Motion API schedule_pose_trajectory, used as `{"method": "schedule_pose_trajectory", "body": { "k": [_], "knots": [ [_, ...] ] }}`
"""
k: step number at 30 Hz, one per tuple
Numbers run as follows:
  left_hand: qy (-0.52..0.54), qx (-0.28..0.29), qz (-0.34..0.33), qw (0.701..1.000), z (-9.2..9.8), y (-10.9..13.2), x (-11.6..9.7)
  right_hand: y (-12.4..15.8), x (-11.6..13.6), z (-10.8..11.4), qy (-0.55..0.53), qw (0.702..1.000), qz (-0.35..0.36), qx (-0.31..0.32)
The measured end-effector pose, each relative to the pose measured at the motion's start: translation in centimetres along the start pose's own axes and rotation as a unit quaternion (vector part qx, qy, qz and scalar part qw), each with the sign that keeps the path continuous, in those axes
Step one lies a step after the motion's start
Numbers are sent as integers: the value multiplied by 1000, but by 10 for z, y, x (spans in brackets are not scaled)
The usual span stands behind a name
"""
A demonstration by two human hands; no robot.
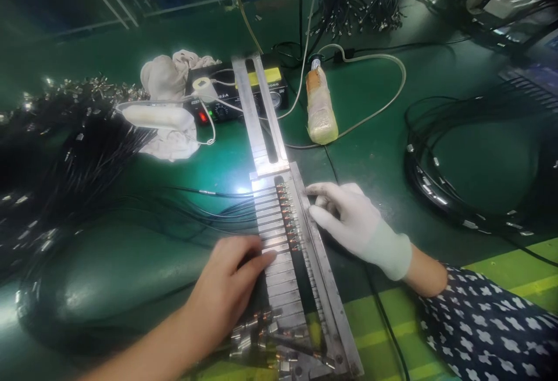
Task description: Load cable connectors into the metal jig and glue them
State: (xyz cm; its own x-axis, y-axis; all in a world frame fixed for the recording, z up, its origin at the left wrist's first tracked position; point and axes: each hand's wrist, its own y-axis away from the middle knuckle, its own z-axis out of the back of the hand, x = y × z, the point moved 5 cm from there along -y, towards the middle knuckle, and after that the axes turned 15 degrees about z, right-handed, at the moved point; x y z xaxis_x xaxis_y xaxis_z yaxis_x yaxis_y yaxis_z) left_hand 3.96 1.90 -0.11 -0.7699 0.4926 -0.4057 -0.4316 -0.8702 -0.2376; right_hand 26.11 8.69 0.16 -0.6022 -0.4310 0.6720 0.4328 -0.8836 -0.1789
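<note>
A metal slotted fixture (285, 288) runs lengthwise before me, with several thin black cables (238, 218) lying in its upper grooves. Their stripped ends (290, 218) with small coppery tips line up in the dark channel. My bare left hand (233, 276) is at the fixture's left edge, thumb and index finger closed around the lowest seated cable, which the fingers partly cover. Wearing a white glove, my right hand (349, 218) rests index fingertip and thumb against the right-hand rail (311, 241); they are apart, with the other fingers curled and nothing visible between them.
Loose connector-ended cables (261, 340) lie across the fixture's near end. Behind stands a black control box (222, 110) beside white cloth (170, 142) and a wrapped handle tool (321, 107). Cable bundles lie left (87, 131) and coiled right (418, 177).
</note>
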Motion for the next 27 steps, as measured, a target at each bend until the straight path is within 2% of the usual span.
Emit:
{"method": "schedule_pose_trajectory", "body": {
  "k": [3,8,12,15,18,23,27],
  "knots": [
    [-39,2,17,999,-1,10,1,-1,0,0,-6,1000,-1,3],
    [1,81,24,996,2,10,0,0,-1,-2,5,1000,-6,5],
    [92,122,118,981,22,14,4,10,0,-1,5,1000,-7,-14],
    [128,178,183,958,29,33,6,16,3,-2,13,1000,0,-5],
    [145,215,220,940,29,53,7,16,5,-5,25,1000,1,17],
    [181,199,256,928,30,63,11,14,6,-4,33,999,5,11],
    [181,131,234,946,44,59,10,14,5,-4,30,999,8,11]
  ]
}}
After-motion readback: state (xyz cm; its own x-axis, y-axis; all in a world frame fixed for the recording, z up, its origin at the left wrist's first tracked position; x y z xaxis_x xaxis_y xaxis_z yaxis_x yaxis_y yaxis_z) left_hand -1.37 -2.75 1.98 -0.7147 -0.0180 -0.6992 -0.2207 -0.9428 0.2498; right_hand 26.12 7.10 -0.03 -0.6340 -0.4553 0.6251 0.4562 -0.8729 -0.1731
